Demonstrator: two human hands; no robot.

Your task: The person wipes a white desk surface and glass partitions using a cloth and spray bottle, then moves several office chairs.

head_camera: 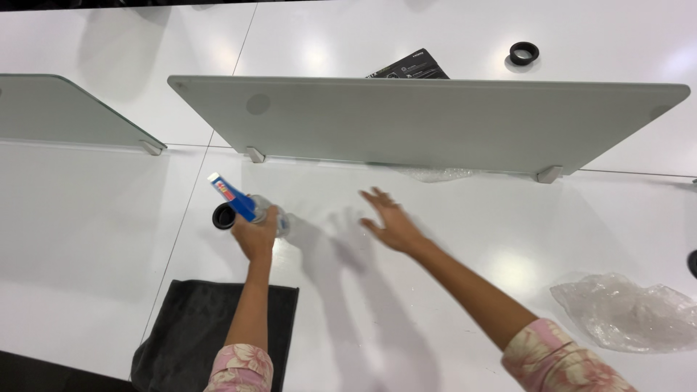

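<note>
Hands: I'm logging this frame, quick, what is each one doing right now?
Left hand: closed around a blue tube, beside a black cap.
Right hand: open, fingers spread, holding nothing.

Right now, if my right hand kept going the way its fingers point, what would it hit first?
Probably the frosted divider panel. The right hand points up and slightly left over bare white desk, with nothing between. Depth is hard to judge.

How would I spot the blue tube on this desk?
Start at the frosted glass divider across the white desk. Below its left end, the left hand grips the blue tube, white-capped and angled up-left. A black ring lies beside it; nothing else is blue.
</note>
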